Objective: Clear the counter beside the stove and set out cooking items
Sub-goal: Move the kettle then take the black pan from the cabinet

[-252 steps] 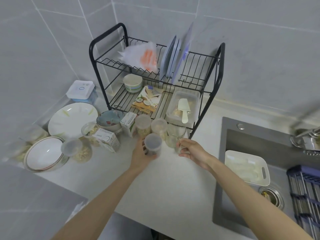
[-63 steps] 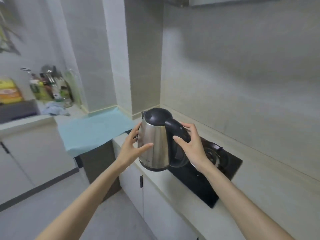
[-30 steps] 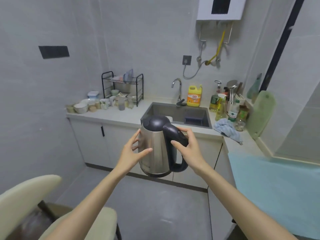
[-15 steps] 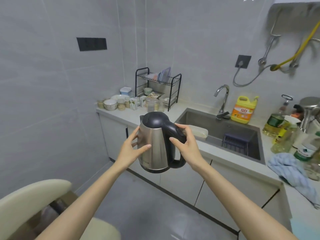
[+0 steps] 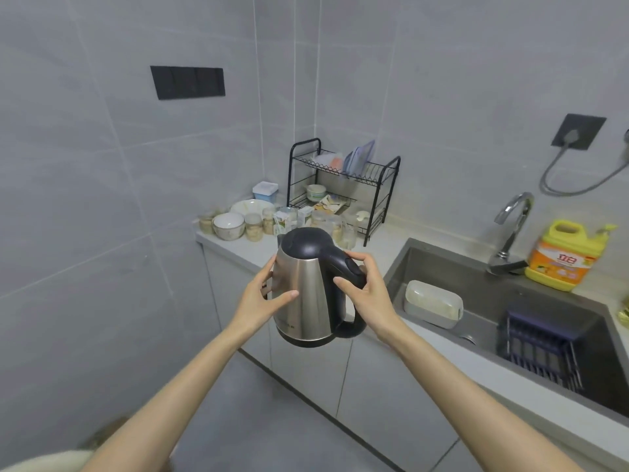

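The rigid electric kettle (image 5: 306, 294) is gripped: left hand (image 5: 260, 298) round its slick steel body, right hand (image 5: 369, 294) round the handle (image 5: 347, 267), judged the surer hold.

Left hand (image 5: 256, 301) fingertips hidden behind kettle (image 5: 304, 294); jar (image 5: 253, 227) contents too small to tell
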